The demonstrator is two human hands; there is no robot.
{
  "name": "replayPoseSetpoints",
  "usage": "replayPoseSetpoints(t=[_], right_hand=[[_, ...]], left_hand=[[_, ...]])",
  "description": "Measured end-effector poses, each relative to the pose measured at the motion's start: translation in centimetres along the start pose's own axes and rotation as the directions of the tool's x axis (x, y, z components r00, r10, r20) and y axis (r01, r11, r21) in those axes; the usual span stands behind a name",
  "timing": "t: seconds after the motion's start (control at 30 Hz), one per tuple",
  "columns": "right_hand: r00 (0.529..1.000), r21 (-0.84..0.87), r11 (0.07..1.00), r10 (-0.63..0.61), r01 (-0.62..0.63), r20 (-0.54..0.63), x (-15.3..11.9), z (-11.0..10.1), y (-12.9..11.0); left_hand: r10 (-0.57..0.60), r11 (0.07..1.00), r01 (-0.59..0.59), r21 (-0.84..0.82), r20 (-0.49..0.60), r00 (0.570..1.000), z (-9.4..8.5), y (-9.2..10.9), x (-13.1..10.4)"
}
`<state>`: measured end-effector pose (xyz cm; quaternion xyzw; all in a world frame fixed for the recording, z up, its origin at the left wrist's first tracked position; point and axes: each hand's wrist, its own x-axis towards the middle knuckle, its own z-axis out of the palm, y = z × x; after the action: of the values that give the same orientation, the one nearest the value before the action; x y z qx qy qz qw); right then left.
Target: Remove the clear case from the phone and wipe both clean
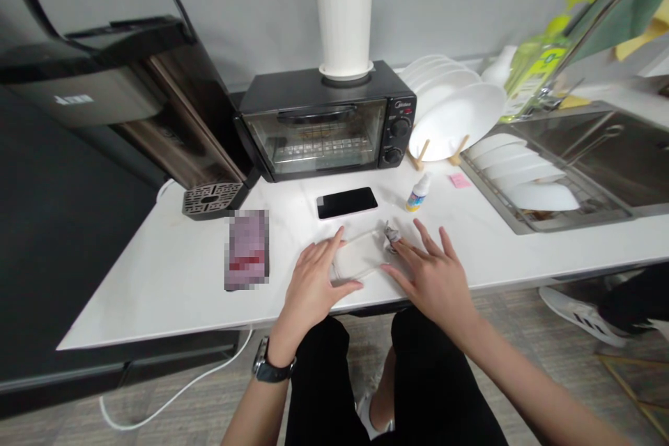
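Note:
A clear, flat phone case (pixel 359 255) lies on the white counter (pixel 172 272) between my two hands. My left hand (pixel 313 275) has its thumb and fingers spread around the case's left end. At the right end, my right hand (pixel 431 272) is spread, its index fingertip touching a small crumpled grey piece (pixel 391 235) on the case. Behind the case lies a phone (pixel 347 203) with a dark screen. To its right stands a small white bottle (pixel 419 194) with a blue and yellow label.
A toaster oven (pixel 324 132) stands behind, bearing a white utensil holder (pixel 345 28). At left are a dark dispenser (pixel 172 118) and a blurred-out purple item (pixel 247 247). White plates (pixel 460 118), a pink note (pixel 460 181) and a sink (pixel 601 153) are right. A person's shoe (pixel 580 317) shows below.

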<state>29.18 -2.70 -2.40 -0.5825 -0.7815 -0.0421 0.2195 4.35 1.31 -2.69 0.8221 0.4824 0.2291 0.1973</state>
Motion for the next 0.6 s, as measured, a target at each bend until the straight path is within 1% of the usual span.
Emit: replayPoseSetpoints(t=[0.07,0.17,0.23,0.27,0.33,0.47,0.53,0.6], right_hand=[[1.0,0.049,0.999,-0.015,0.015,-0.015,0.5,1.2,-1.4],[0.991,0.196,0.971,-0.137,0.133,0.003,0.7,2.7,-4.7],[0.982,0.26,0.949,-0.19,0.179,0.018,0.4,2.9,-6.2],[0.98,0.273,0.945,-0.197,0.182,0.026,0.1,2.6,-6.4],[0.982,0.265,0.95,-0.184,0.166,0.043,-0.6,1.8,-5.9],[0.993,0.142,0.984,-0.112,0.105,0.046,-1.2,-0.2,-2.6],[0.998,0.054,0.997,-0.05,0.049,0.023,-0.8,-0.4,-1.1],[1.0,-0.017,1.0,0.022,-0.022,-0.012,-0.2,0.1,-0.8]], left_hand=[[-0.001,1.0,0.001,-0.004,0.011,1.0,0.1,-0.1,0.1],[-0.002,1.0,0.002,0.009,0.027,1.0,0.1,-0.2,0.0],[-0.004,1.0,0.003,0.017,0.028,1.0,0.0,-0.2,0.0],[-0.004,1.0,0.003,0.013,0.028,1.0,0.0,-0.1,-0.1],[-0.001,1.0,0.001,-0.006,0.03,1.0,-0.1,0.0,-0.1],[-0.013,1.0,0.014,-0.017,0.015,1.0,-0.2,0.3,-0.1],[-0.019,1.0,0.019,-0.012,0.014,1.0,-0.2,0.4,0.0],[-0.02,1.0,0.02,-0.007,0.021,1.0,-0.2,0.4,0.0]])
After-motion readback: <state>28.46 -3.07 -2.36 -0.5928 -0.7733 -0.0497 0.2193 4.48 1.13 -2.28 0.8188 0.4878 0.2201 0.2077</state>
